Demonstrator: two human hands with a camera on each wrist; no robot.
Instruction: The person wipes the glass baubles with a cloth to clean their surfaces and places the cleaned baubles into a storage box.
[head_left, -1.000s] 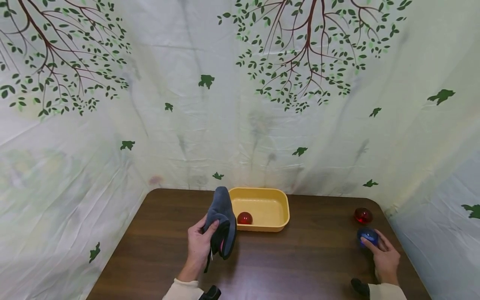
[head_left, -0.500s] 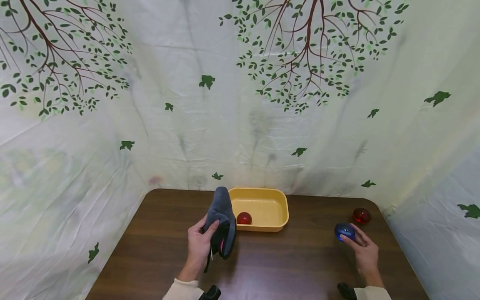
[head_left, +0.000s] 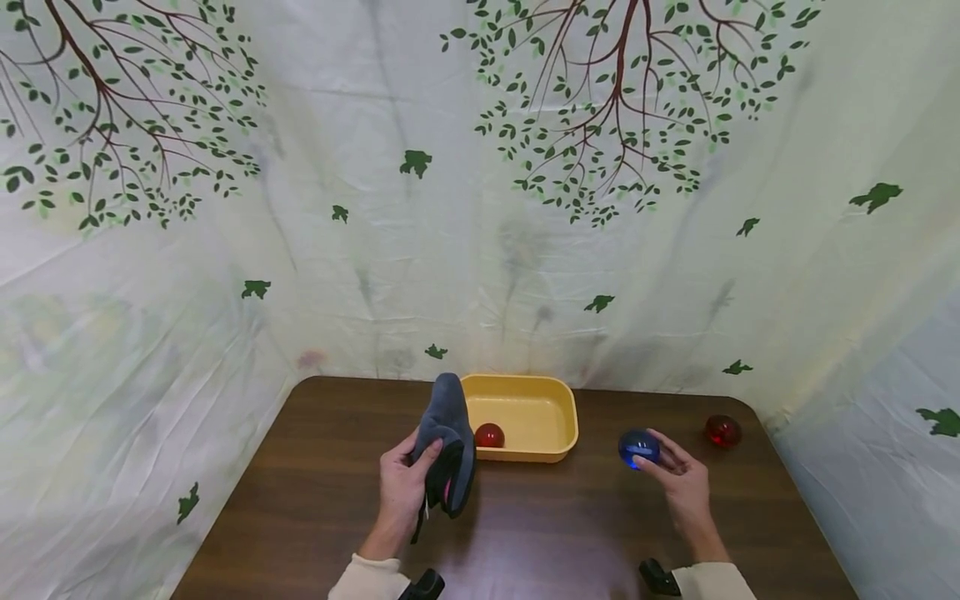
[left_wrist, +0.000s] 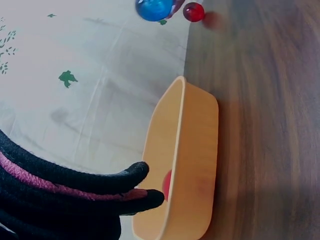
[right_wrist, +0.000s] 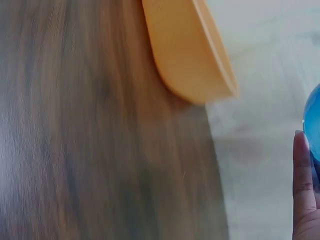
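In the head view my left hand (head_left: 401,487) grips a folded, soft grey-blue item (head_left: 447,425), its lower part black with a bit of pink inside and a thin dark strap hanging down. Close up in the left wrist view, black padded edges (left_wrist: 75,175) of this item show a pink strip between them. My right hand (head_left: 684,483) holds a clear blue ball (head_left: 638,447) between thumb and fingers, over the table right of a yellow tub (head_left: 525,456). Inside the tub, at its left end, lies a red ball (head_left: 490,435).
Another ball, clear red (head_left: 723,431), rests near the back right corner of the brown wooden table (head_left: 585,533). Behind the table hangs a pale curtain (head_left: 480,275) printed with branches and leaves. The tub stands by the table's back edge.
The right hand has carried the blue ball leftward from beside the clear red ball towards the tub. The left hand and its folded item stay nearly still.
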